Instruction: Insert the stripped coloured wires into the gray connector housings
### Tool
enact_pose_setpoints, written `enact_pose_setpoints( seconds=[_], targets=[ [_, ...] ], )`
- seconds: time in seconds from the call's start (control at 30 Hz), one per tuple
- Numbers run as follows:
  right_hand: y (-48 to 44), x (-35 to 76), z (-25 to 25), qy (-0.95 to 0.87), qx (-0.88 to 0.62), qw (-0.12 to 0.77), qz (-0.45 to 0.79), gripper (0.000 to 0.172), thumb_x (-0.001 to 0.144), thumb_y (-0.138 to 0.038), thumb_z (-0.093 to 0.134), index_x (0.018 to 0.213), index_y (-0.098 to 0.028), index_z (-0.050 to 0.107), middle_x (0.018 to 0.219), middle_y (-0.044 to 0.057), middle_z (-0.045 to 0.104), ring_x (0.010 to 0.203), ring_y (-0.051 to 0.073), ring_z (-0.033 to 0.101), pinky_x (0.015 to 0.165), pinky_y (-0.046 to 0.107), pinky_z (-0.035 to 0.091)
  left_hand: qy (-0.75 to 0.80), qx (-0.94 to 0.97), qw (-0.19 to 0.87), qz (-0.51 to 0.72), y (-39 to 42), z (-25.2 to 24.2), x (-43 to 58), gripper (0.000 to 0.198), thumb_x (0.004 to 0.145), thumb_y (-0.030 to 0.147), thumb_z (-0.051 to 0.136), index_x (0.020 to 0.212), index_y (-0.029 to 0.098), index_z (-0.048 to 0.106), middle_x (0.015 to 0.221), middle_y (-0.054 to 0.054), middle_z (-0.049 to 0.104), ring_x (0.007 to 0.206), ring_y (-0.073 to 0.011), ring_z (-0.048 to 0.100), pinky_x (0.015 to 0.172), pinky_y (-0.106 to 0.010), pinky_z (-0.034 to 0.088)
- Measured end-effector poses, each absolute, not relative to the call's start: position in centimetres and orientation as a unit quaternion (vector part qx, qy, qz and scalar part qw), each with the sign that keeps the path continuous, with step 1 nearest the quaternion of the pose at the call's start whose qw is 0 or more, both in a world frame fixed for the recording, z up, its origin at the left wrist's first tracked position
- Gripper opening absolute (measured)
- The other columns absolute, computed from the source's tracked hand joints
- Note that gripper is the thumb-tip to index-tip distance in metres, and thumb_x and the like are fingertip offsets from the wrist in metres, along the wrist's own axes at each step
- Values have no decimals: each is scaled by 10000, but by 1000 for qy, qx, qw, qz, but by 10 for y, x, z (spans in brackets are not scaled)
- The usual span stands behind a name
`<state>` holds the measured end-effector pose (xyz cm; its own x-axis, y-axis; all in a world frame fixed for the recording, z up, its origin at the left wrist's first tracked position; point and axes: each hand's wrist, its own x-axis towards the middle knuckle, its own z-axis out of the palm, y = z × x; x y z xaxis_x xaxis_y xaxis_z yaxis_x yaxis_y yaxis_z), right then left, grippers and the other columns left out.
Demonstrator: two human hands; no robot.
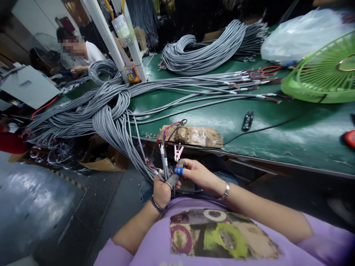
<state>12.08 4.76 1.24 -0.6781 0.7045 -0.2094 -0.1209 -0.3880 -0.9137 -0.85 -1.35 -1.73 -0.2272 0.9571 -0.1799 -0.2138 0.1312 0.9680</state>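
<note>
My left hand (161, 191) is closed round the ends of several grey cables (130, 155) that hang down from the green table (277, 133). Stripped coloured wire ends (163, 138) stick up above the fist. My right hand (198, 173), with blue tape on a fingertip, pinches at the wire tips close to a pink crocodile clip (178, 151). What the right fingers hold is too small to make out. Both hands are in front of my purple shirt, below the table edge.
A worn wooden block (196, 136) lies at the table edge. Small black snips (247, 120), a green fan (324, 74), a plastic bag (302, 33) and coiled grey cable bundles (205, 51) lie on the table. Another person (83, 55) works at the far left.
</note>
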Motion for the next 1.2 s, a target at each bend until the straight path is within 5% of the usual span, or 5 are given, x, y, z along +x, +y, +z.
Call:
enact_pose_setpoints(
  seconds=[0.3,0.67,0.83,1.2],
  targets=[
    [46,122,6,-464,-350,329,744,211,686,-333,670,681,-171,534,575,-32,586,509,84,499,512,221,343,528,256,511,628,-9,-12,-7,237,660,344,723,659,135,611,481,9,607,408,-103,550,418,-201,449],
    [43,113,15,-421,-289,299,806,361,686,-478,686,746,-185,483,506,-21,587,468,140,569,511,262,392,537,303,514,597,-12,-17,-9,230,685,346,712,667,135,621,483,3,606,408,-110,552,410,-205,450],
    [44,113,9,-423,-324,316,785,335,667,-431,712,722,-169,512,531,-16,604,481,119,561,487,233,332,538,288,503,612,-10,-16,-9,255,685,356,709,622,132,604,490,-2,604,410,-107,545,408,-206,441],
    [57,126,-1,-339,-302,344,822,263,661,-373,741,721,-165,591,632,-24,565,540,83,476,557,237,419,525,219,516,641,-8,7,-7,261,590,350,745,596,133,599,471,5,593,393,-95,529,374,-191,415]
  ],
)
